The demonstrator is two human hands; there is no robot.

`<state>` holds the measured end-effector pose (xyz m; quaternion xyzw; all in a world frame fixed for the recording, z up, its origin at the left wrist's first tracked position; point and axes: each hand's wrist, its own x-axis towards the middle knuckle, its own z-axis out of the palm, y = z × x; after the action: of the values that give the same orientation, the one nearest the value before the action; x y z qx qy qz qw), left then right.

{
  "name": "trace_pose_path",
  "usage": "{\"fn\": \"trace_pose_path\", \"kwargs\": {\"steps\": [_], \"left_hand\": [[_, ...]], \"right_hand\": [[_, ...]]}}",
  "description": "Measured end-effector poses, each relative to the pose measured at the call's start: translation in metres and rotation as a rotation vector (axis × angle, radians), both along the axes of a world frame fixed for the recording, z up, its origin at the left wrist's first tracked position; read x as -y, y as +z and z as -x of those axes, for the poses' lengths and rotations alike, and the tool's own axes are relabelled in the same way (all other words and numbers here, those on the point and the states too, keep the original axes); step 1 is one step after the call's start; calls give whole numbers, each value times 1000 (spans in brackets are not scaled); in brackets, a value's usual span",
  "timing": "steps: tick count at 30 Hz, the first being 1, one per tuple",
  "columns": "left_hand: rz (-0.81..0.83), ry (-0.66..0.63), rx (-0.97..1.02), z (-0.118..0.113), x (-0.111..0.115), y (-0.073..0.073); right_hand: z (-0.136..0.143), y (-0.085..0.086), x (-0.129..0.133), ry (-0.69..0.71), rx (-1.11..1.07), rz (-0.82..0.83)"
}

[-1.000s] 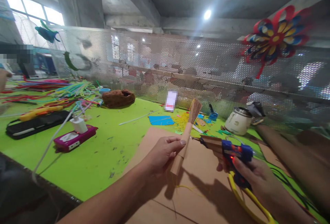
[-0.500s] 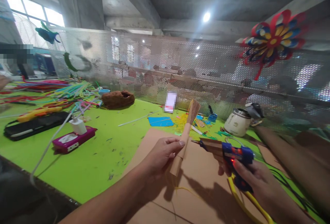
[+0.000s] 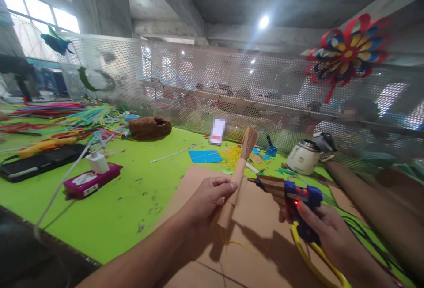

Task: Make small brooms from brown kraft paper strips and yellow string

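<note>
My left hand (image 3: 212,199) pinches a rolled brown paper stick (image 3: 236,181) between thumb and fingers. The stick's upper end is cut into a fringed tuft (image 3: 251,140), like a small broom, and it tilts up to the right. In my right hand (image 3: 326,224) is a blue hot glue gun (image 3: 301,197) with a red light glowing. Its nozzle points left, just right of the stick; contact is not apparent. Yellow tool handles (image 3: 304,252) hang below the same hand; the rest of that tool is hidden. Brown paper (image 3: 192,191) lies beneath both hands.
On the green table (image 3: 132,217) stand a purple power strip (image 3: 94,181), a brown lumpy object (image 3: 149,128) and a white pot (image 3: 303,157). Blue paper (image 3: 205,156) and yellow shreds (image 3: 233,157) lie ahead. Another person's arm (image 3: 367,204) rests at the right. A perforated screen (image 3: 185,85) borders the back.
The glue gun has shifted very slightly left, its nozzle a touch nearer the paper stick. The whole view has drifted slightly. Both hands keep their hold.
</note>
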<state>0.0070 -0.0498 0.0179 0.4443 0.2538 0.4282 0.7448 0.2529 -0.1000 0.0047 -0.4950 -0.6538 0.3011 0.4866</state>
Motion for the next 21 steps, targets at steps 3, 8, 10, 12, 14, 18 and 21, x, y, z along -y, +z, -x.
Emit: {"fn": "trace_pose_path", "kwargs": {"steps": [3,8,10,12,14,18,21], "left_hand": [[0,22,7,0,1,1],[21,46,1,0,1,0],[22,37,-3,-1,1,0],[16,26,-4,-1,1,0],[15,16,-2,0,1,1],[40,23,14,1,3,1],[54,34,24,1,2,0]], "right_hand": [[-4,-2,0,17,-16,-5],[0,-3,0,1,-87,-19],[4,-3,1,15,-76,-19],[6,-5,0,36,-68,-12],[5,-7,-2,42,-74,-4],[2,-10,-3,-3,-111,24],[4,-9,-1,-23,-146,19]]}}
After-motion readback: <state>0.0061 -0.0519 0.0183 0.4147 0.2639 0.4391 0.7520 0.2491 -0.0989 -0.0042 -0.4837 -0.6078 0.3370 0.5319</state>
